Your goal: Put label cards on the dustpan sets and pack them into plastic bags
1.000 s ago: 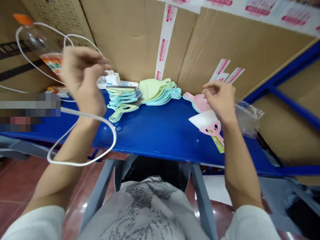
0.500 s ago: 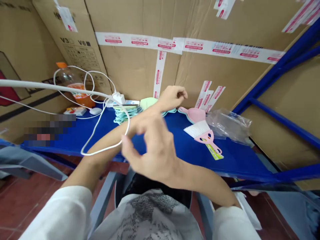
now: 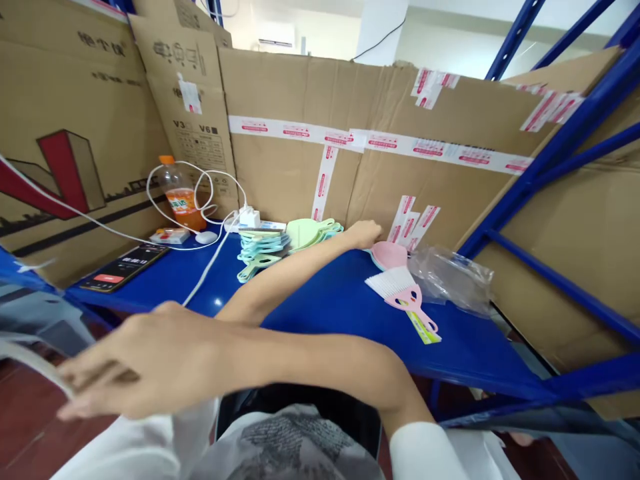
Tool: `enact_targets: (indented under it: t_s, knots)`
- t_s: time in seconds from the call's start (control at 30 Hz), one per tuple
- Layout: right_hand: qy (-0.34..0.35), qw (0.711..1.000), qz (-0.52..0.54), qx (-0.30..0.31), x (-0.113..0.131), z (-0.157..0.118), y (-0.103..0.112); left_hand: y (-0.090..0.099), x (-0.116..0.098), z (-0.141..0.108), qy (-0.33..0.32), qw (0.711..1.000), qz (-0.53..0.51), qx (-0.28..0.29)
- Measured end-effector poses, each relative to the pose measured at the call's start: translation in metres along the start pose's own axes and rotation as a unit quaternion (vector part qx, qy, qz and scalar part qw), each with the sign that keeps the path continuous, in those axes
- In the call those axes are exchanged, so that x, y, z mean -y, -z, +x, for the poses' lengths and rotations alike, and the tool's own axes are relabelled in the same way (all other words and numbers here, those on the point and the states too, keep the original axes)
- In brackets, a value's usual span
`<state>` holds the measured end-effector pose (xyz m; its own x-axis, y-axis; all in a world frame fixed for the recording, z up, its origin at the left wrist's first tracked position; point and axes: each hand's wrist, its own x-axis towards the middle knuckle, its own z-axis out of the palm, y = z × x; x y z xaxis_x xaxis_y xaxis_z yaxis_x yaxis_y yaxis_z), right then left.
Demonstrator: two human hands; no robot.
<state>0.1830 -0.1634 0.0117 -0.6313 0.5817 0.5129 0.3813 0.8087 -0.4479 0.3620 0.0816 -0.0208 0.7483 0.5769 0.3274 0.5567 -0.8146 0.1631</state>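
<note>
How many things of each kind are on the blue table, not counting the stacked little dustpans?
Orange plastic drink bottle: 1
Black phone with lit screen: 1
White computer mouse: 1
White charger plug: 1
Pink-handled small brush with white bristles: 1
Crumpled clear plastic bag: 1
Total: 6 on the blue table

Single head-worn view, forward and down over blue table (image 3: pixel 320 313) toward cardboard wall (image 3: pixel 290 173).
</note>
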Motion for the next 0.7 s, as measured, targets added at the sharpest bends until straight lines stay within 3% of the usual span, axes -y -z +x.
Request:
enact_targets:
  t_s: [0.03, 0.1, 0.13, 0.2, 0.27, 0.3, 0.37, 0.4, 0.5, 0.7]
  knots:
    - [0.008, 1.0, 0.005, 0.022, -0.005, -0.017, 0.01, -0.008, -0.001, 0.008, -0.001, 1.0, 0.009, 0.019]
    - [-0.004, 1.0, 0.024, 0.007, -0.028, -0.062, 0.042, -0.021, 0.0, 0.02, -0.004, 0.998, 0.026, 0.05]
    - [-0.03, 0.999, 0.028, -0.034, -0.046, -0.089, 0.062, -0.026, 0.001, 0.025, -0.005, 0.997, 0.035, 0.061]
    - [-0.156, 0.975, -0.019, -0.156, -0.091, -0.151, 0.105, -0.036, 0.005, 0.03, -0.01, 0.996, 0.053, 0.074]
    - [-0.296, 0.901, -0.183, -0.261, -0.143, -0.219, 0.141, -0.042, 0.01, 0.032, -0.015, 0.994, 0.072, 0.08]
    - [-0.342, 0.857, -0.273, -0.272, -0.167, -0.253, 0.153, -0.045, 0.013, 0.033, -0.016, 0.993, 0.081, 0.079]
    - [-0.404, 0.804, -0.371, -0.231, -0.206, -0.311, 0.165, -0.049, 0.018, 0.035, -0.017, 0.992, 0.097, 0.077]
    - [-0.423, 0.794, -0.383, -0.211, -0.219, -0.333, 0.166, -0.051, 0.02, 0.037, -0.016, 0.992, 0.102, 0.078]
    - [-0.44, 0.803, -0.367, -0.165, -0.238, -0.367, 0.155, -0.054, 0.026, 0.041, -0.018, 0.989, 0.111, 0.092]
    - [-0.432, 0.8, -0.382, -0.168, -0.243, -0.359, 0.142, -0.049, 0.033, 0.046, -0.02, 0.988, 0.117, 0.103]
